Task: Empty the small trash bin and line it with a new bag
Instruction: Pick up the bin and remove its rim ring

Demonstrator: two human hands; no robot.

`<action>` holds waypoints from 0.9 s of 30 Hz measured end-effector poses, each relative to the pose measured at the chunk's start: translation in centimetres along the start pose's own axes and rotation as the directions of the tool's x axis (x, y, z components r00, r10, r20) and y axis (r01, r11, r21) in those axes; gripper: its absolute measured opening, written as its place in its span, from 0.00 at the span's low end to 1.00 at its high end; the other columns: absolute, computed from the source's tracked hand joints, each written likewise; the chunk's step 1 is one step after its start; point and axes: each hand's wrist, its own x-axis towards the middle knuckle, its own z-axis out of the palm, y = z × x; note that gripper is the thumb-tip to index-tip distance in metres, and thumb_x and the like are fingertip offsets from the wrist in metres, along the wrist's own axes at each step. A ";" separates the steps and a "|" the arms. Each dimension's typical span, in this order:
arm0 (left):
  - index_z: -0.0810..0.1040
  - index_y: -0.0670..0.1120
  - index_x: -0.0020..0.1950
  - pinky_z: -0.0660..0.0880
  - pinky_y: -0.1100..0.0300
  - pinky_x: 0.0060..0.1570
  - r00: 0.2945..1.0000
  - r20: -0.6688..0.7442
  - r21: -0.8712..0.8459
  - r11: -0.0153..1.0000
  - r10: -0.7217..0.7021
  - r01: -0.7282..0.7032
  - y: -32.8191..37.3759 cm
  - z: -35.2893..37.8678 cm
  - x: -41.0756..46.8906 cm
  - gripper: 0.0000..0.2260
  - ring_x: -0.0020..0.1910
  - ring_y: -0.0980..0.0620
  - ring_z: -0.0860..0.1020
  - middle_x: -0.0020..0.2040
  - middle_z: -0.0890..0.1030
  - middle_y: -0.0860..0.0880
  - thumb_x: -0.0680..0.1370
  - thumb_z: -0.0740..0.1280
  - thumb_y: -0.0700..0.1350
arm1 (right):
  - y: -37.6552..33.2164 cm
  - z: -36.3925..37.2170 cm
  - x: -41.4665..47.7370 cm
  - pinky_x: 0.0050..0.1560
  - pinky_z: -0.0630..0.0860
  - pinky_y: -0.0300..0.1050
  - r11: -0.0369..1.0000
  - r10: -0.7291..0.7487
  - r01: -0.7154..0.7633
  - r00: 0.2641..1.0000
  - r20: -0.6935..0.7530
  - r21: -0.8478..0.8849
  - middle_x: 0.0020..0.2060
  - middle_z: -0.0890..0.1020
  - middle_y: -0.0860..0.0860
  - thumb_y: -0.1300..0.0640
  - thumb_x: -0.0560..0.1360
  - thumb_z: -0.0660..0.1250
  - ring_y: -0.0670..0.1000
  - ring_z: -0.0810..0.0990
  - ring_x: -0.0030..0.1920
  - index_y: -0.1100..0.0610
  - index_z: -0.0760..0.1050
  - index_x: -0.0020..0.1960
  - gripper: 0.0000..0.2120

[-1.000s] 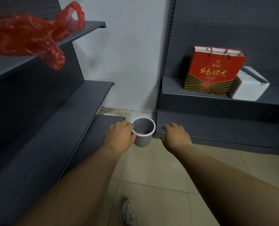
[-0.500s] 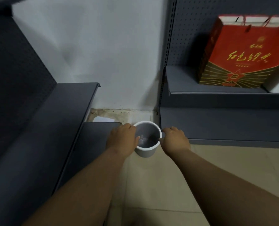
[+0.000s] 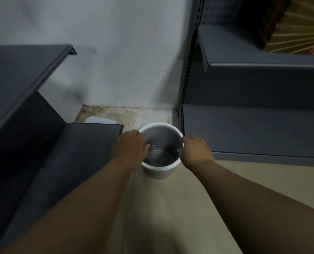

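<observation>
Head view: a small bin, grey with a white rim, is seen upright at floor level, in the corner where the white wall is met by two dark grey shelving units. It is placed just beside the base of the right shelving unit and near the end of the lowest left shelf. Whether its base is touching the beige tiled floor cannot be told.

The bin is held on both sides. The left hand is closed over the left part of the rim, with the thumb laid inside the bin and the other fingers curled down outside. The right hand is clamped on the right part of the rim, its fingers bent around the edge. Both forearms are stretched out from the bottom of the frame.

A glossy sheen is shown at the bottom of the bin; whether it belongs to a clear liner or to bare plastic cannot be told.

Behind the bin, the floor in the corner is stained, and a white scrap of paper is partly hidden by the lowest left shelf. A wider upper left shelf is seen above it. At the top right, part of a red and gold gift bag is set on the right unit's upper shelf.
</observation>
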 end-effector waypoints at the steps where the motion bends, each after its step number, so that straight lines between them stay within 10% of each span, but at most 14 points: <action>1: 0.74 0.46 0.63 0.76 0.49 0.56 1.000 -0.012 -0.002 1.000 -0.003 0.003 -0.5 1.8 1.0 0.17 0.57 0.46 0.76 0.60 0.77 0.46 0.78 0.62 0.52 | 0.5 1.4 1.5 0.62 0.69 0.53 1.000 -0.007 0.007 1.000 -0.001 -0.010 0.66 0.71 0.55 0.53 0.78 0.61 0.58 0.68 0.66 0.53 0.68 0.69 0.20; 19: 0.71 0.46 0.61 0.71 0.50 0.55 0.982 -0.076 -0.027 0.985 -0.174 0.173 -5.9 22.2 9.9 0.15 0.60 0.42 0.72 0.63 0.71 0.44 0.76 0.64 0.49 | 6.8 17.3 17.3 0.65 0.72 0.56 0.998 0.008 -0.003 0.997 -0.080 0.069 0.72 0.61 0.56 0.64 0.78 0.60 0.63 0.73 0.61 0.60 0.66 0.69 0.20; 27: 0.53 0.54 0.74 0.60 0.44 0.70 0.954 0.129 -0.093 0.954 -0.272 0.285 -6.4 22.4 9.3 0.33 0.75 0.39 0.53 0.78 0.45 0.44 0.73 0.66 0.48 | 6.8 16.8 16.0 0.65 0.71 0.59 0.984 0.093 -0.085 0.995 -0.047 0.156 0.68 0.66 0.57 0.64 0.79 0.57 0.63 0.71 0.63 0.61 0.60 0.72 0.21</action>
